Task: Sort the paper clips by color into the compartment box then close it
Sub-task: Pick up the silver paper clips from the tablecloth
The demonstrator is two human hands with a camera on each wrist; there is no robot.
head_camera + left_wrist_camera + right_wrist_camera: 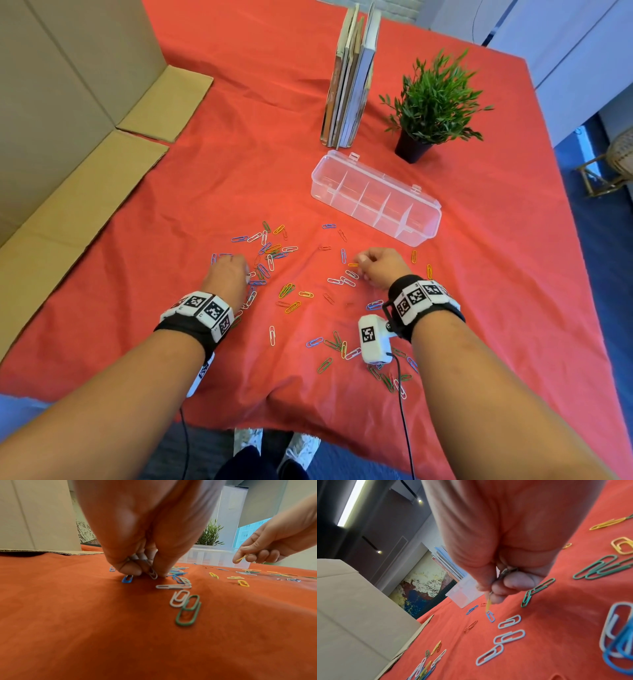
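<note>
Paper clips (287, 291) in blue, white, green, yellow and red lie scattered over the red cloth. The clear compartment box (375, 198) sits shut behind them, its compartments bare. My left hand (227, 274) is down on the left cluster, fingertips pinching a white clip (152, 573) beside a blue clip (127, 578). My right hand (376, 267) hovers just above the cloth, pinching a yellow clip (488, 604) (241, 558) between thumb and forefinger, with more clips bunched inside its curled fingers (518, 580).
Upright books (352, 78) and a potted plant (431, 106) stand behind the box. Flattened cardboard (85, 185) runs along the left edge of the table. The cloth (239, 137) is wrinkled. Shoes show below the table's near edge.
</note>
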